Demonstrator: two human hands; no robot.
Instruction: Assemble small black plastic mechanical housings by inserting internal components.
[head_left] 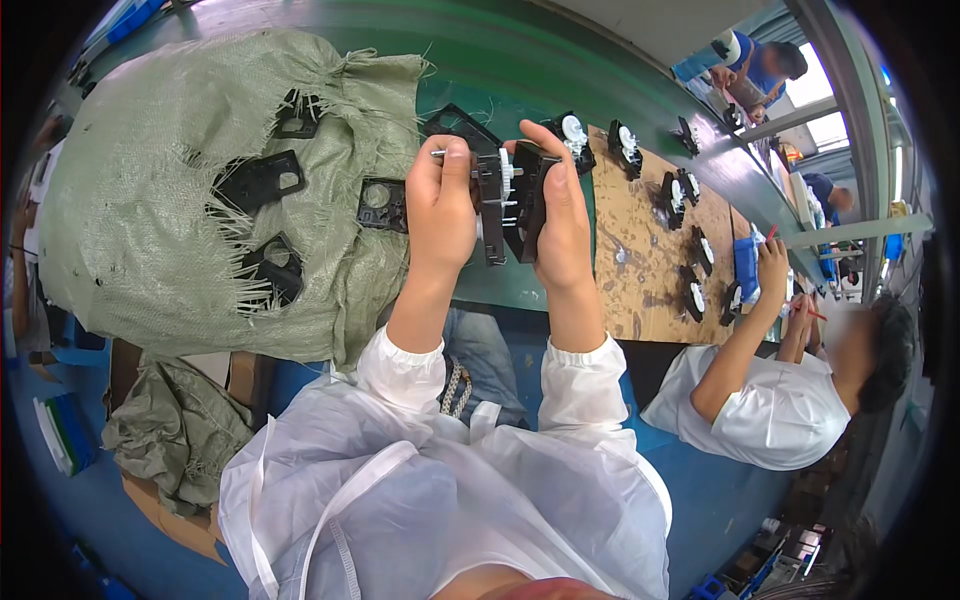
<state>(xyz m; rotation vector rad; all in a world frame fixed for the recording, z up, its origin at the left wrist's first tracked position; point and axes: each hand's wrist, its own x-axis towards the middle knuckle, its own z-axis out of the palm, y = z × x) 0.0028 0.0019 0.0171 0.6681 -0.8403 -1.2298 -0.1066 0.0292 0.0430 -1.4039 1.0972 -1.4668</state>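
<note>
Above the green table (480, 285) my two hands hold a gear unit in two black halves, standing side by side. My left hand (442, 210) is closed on a black plastic housing (492, 220) with white gears (506, 170) on its right side. A thin metal shaft (438, 153) sticks out by my left thumb. My right hand (566, 225) grips a black plastic cover (533, 205), its thumb along the edge and the index finger raised. The cover stands close against the geared side; whether they are joined I cannot tell.
At left lies a big green woven sack (180, 120), torn open, with black housings (262, 183) showing. Several black units with white gears (625, 150) stand on a brown board (630, 270) at right. Beside it a co-worker in white (770, 400) holds a red-handled tool. A crumpled sack (180, 430) sits in a carton.
</note>
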